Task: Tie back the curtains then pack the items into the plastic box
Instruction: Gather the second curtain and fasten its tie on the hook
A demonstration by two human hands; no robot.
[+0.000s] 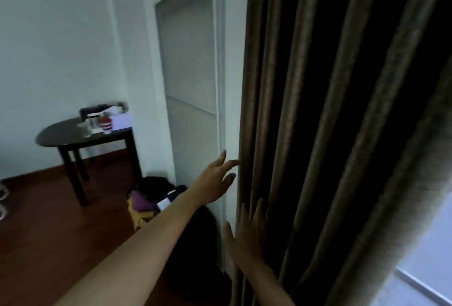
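the curtain [318, 134] hangs in dark vertical folds across the right half of the frame. the left hand [216, 179], fingers spread, is at its left edge near centre. below it the right hand [247, 234], fingers straight, lies flat on the folds. a round table [61, 137] carrying small items stands at middle left.

The curtain [276, 85] is heavy woven cloth, matt, with a faintly rough weave showing along its lit folds. The floor [49, 220] is reddish-brown wood with a soft sheen. The round surface [61, 135] looks like dark wood, smooth and slightly glossy on top. The wall [61, 36] is matt white paint, and the door panel [190, 61] looks frosted, either glass or plastic.
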